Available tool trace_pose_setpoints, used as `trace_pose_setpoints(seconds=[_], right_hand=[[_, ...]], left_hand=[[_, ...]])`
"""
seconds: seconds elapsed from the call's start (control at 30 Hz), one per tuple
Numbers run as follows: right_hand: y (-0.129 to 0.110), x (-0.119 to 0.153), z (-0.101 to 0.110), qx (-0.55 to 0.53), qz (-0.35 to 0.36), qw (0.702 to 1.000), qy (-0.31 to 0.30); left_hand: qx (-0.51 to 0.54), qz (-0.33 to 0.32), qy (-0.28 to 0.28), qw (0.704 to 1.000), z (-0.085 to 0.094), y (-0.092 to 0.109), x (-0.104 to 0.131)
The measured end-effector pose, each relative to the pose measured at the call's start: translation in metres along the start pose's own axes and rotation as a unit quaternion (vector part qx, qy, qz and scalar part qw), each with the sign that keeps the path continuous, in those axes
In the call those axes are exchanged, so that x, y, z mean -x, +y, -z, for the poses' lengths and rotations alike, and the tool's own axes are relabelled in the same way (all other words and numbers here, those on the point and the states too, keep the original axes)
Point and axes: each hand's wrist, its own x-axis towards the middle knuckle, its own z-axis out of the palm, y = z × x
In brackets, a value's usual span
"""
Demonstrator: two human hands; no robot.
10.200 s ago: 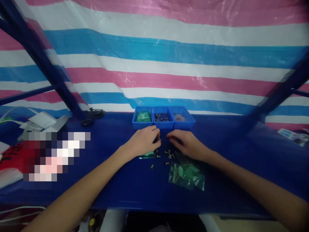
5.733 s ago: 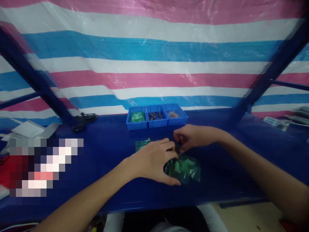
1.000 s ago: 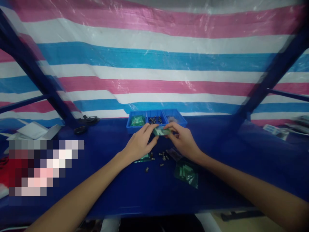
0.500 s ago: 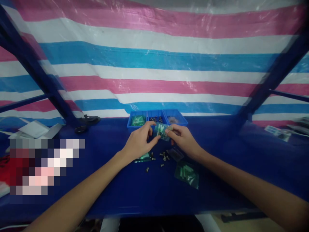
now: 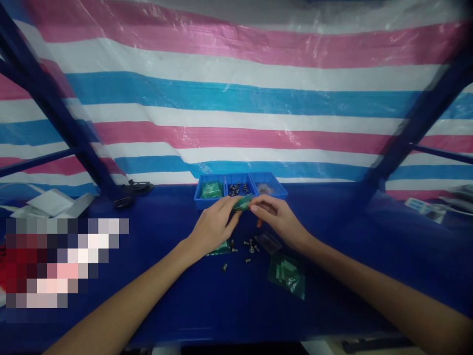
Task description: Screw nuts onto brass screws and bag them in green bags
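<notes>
The left hand [image 5: 211, 224] pinches a green packet [image 5: 242, 202] above the surface [image 5: 192, 301], before the blue bins [image 5: 207, 203]; the right hand [image 5: 278, 215], fingers nearly closed, grips its opposite end, presumably keeping it taut.

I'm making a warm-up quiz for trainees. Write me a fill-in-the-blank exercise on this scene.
1. The left hand and right hand hold a ____ bag.
2. The bins beyond the hands number ____.
3. Among these bins, screws lie in the ____ one.
4. The table and the bins are both coloured ____.

Missing words: green; three; middle; blue.
</notes>
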Motion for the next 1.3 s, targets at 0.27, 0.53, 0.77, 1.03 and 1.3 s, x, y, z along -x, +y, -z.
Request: trace_pose_setpoints(seconds=[0.27,0.53,0.77,1.03,1.3], right_hand=[[0.009,-0.002,0.0,-0.022,-0.029,0.999,0.04],[0.009,-0.001,0.0,-0.035,-0.015,0.999,-0.006],[0.007,0.002,0.0,0.011,-0.001,0.999,-0.04],[0.005,0.003,-0.004,0.145,0.009,0.989,-0.012],[0.01,0.003,-0.002,0.273,0.055,0.954,-0.113]], left_hand=[[-0.029,0.021,-0.002,0.999,-0.001,-0.002,-0.001],[-0.04,-0.001,0.063,0.997,0.0,-0.007,-0.002],[-0.108,-0.025,0.076,0.991,0.013,-0.02,-0.005],[-0.122,0.066,0.161,0.977,0.028,-0.054,-0.009],[-0.163,0.136,0.039,0.976,0.024,-0.062,-0.008]])
